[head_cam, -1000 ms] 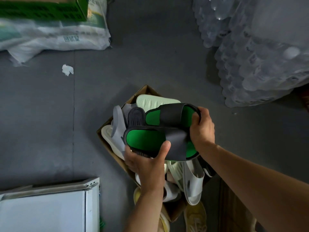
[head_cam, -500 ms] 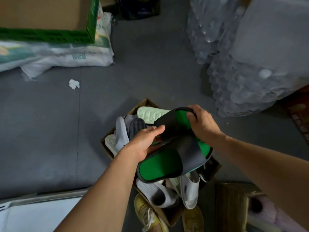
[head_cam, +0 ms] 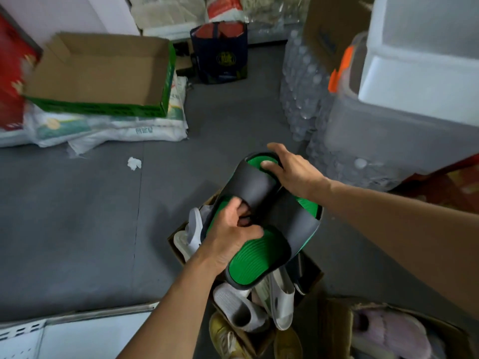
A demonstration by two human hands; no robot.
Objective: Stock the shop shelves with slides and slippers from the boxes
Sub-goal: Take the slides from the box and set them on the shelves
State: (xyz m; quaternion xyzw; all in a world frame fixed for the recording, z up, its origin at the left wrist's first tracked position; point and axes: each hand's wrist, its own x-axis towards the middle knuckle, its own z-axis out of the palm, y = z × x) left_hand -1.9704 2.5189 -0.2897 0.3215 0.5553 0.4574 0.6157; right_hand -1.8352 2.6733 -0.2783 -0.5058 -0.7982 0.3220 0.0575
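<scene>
I hold two black slides with green soles above the open box (head_cam: 178,251) of shoes. My left hand (head_cam: 228,237) curls its fingers under the strap of the far slide (head_cam: 255,186), thumb on the near slide (head_cam: 259,257). My right hand (head_cam: 293,172) grips the far slide's toe (thumb pressing the green sole).

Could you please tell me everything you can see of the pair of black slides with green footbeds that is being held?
The pair of black slides with green footbeds looks like moulded foam or rubber, each with a broad matte black strap and a ribbed green footbed. They are held side by side, footbeds up, angled, above the open cardboard box of pale slippers. The left hand grips them near the middle, fingers tucked under a strap; the right hand holds the far end, thumb on the green footbed.
</scene>
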